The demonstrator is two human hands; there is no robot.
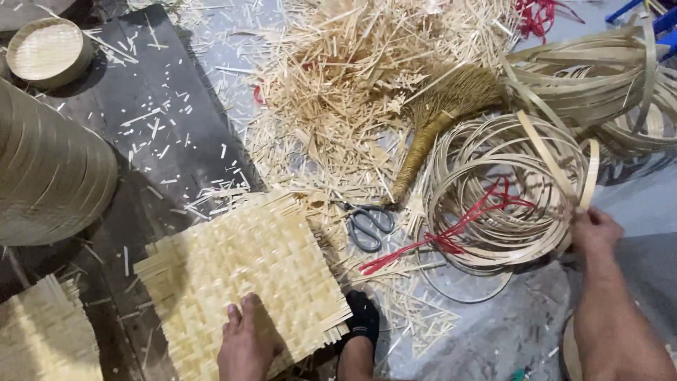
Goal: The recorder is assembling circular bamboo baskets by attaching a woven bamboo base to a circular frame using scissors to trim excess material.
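My right hand [596,229] reaches in from the lower right and grips the rim of a coil of thin bamboo strips [493,190], which lies on the floor tied with red string [458,233]. My left hand does not show. A square woven bamboo mat [247,268] lies at the lower middle, with a bare foot [247,339] pressing on its near edge. Beside the foot, a black-covered limb end [363,317] touches the mat's right corner. Grey-handled scissors [367,224] lie between the mat and the coil.
A hand broom [437,120] lies on a heap of bamboo offcuts [338,85]. Wide bamboo bands [606,85] are coiled at the far right. Stacked round woven trays [42,169] stand at the left, a small round basket [46,49] is at the top left, and another woven mat [42,339] lies at the bottom left.
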